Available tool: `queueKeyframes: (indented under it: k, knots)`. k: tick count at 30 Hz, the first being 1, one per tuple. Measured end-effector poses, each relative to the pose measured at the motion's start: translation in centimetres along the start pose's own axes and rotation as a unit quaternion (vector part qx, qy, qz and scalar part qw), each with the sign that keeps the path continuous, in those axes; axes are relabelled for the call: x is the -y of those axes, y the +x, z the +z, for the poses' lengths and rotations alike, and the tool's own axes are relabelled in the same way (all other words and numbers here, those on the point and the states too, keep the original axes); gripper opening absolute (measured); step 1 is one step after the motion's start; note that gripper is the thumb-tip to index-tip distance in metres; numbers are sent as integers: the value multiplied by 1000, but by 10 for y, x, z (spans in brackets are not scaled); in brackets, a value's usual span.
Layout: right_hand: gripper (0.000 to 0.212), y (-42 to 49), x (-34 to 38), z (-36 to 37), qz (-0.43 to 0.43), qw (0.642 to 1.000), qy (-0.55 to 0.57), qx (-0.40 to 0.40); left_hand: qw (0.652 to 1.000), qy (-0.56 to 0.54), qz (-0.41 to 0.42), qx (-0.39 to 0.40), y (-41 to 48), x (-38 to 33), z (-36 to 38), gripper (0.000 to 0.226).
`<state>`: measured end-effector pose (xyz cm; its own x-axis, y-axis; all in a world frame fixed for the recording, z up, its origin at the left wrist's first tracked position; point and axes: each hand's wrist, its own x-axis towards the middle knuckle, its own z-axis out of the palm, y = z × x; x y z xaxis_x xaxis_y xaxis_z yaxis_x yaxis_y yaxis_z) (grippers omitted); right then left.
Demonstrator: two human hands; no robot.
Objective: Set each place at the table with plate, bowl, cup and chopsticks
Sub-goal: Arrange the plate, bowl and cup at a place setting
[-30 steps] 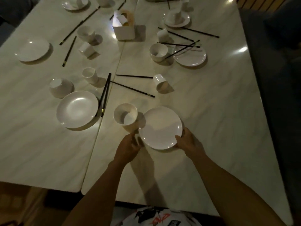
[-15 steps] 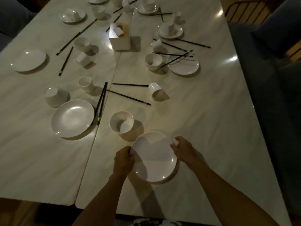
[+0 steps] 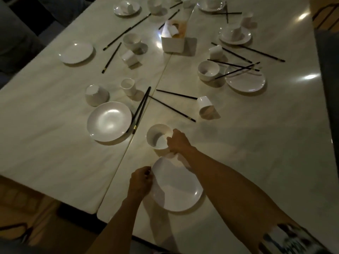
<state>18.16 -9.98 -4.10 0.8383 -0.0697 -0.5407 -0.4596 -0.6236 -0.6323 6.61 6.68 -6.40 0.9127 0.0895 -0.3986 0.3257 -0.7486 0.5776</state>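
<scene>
A white plate (image 3: 177, 187) lies near the front edge of the marble table (image 3: 256, 153). My left hand (image 3: 140, 182) grips its left rim. Just beyond the plate stands a white bowl (image 3: 158, 136), and my right hand (image 3: 178, 142) holds its right rim with the fingers over the edge. A white cup (image 3: 205, 105) lies tipped on its side further back. Two loose black chopsticks (image 3: 171, 108) lie apart between the cup and the bowl. My right forearm crosses over the plate's upper right part.
To the left is a second plate (image 3: 109, 121) with a pair of chopsticks (image 3: 140, 110), an upturned bowl (image 3: 96, 95) and an upright cup (image 3: 127, 86). Further back lie several more plates, bowls, cups and scattered chopsticks, and a white box (image 3: 172, 38).
The plate has been drawn toward the front edge. My right hand has let go of the plate and moved up to the bowl's rim. My left hand stays on the plate.
</scene>
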Motion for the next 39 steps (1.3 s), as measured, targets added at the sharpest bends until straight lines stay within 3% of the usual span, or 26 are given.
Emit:
queueKeyframes:
  k: [3, 9, 13, 20, 25, 32, 34, 39]
  knots:
    - [43, 3, -7, -8, 15, 1000, 16, -12, 1000, -5, -4, 1, -1, 1, -1, 21]
    - [50, -25, -78, -71, 85, 985, 96, -119, 1000, 15, 16, -3, 2, -3, -2, 14]
    - [41, -73, -137, -108, 120, 978, 61, -159, 999, 21, 27, 9, 6, -8, -2, 19]
    - [30, -115, -180, -102, 140, 970, 71, -185, 996, 55, 58, 37, 10, -36, 10, 24]
    - [53, -111, -174, -112, 156, 965, 84, -195, 993, 83, 84, 24, 39, -59, 4, 48]
    - [54, -79, -152, -116, 131, 973, -3, -192, 926, 232, 297, 26, 119, -191, 15, 72]
    - [53, -68, -144, -116, 121, 973, -29, -195, 907, 269, 323, 26, 139, -224, 26, 76]
    - [50, -44, -132, -125, 112, 972, -71, -192, 900, 291, 319, 62, 188, -267, 48, 76]
